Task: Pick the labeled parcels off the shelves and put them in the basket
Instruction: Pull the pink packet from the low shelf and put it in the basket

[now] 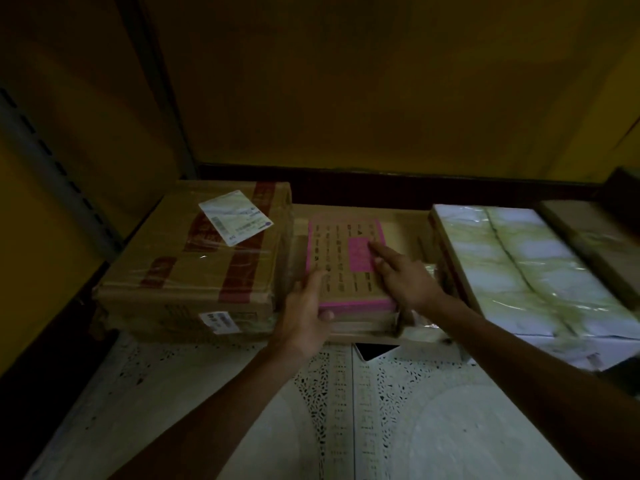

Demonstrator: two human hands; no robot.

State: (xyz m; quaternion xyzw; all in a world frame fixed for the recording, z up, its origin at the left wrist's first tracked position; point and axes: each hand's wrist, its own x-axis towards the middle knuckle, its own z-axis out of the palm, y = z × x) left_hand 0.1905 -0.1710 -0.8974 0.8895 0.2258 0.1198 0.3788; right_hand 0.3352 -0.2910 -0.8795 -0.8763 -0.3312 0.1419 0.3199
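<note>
A flat brown parcel with pink edging and a pink label (343, 258) lies on top of a stack in the middle of a low shelf. My left hand (306, 313) grips its near left corner, thumb on the front edge. My right hand (401, 275) rests on its top at the right, fingers straight and pointing at the pink label. To the left sits a large taped cardboard box with a white label (194, 251). No basket is in view.
A parcel wrapped in pale plastic (526, 268) lies at the right, with a brown box (595, 244) beyond it. A grey slotted shelf post (55, 168) runs down the left. Yellow wall behind. Patterned white floor tiles (346, 410) lie below.
</note>
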